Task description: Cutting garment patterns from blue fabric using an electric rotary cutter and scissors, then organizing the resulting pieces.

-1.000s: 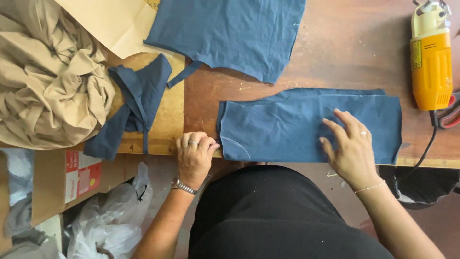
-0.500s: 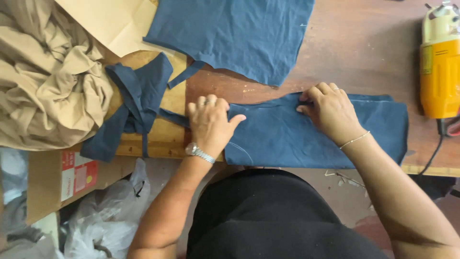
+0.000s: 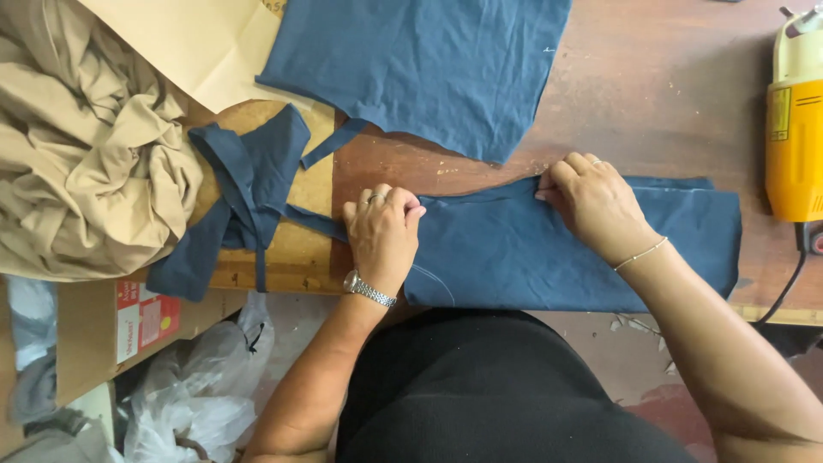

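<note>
Both my hands are on the folded blue fabric piece (image 3: 549, 257), which lies flat at the near edge of the wooden table (image 3: 669, 103), long side running left-right, right end near the yellow power tool (image 3: 795, 137). My left hand (image 3: 383, 236) sits palm-down on its left end, fingers curled at the top corner; looks like they pinch the cloth edge there but I can't tell for sure. My right hand (image 3: 596, 206) is on the upper edge near the middle, fingertips bent and pressing or nipping the fold line; grip itself is hidden under the knuckles. Watch on left wrist, thin bracelet on right. A larger blue fabric panel (image 3: 429, 69) lies farther back, apart from my piece. Blue scraps and strips (image 3: 244, 193) lie just left of my left hand, one strip running up to it. Crumpled beige cloth (image 3: 86, 163) heaps at far left, with brown paper (image 3: 189, 43) behind it. Cardboard box (image 3: 111, 330) and plastic bags (image 3: 197, 394) are below the table edge.
</note>
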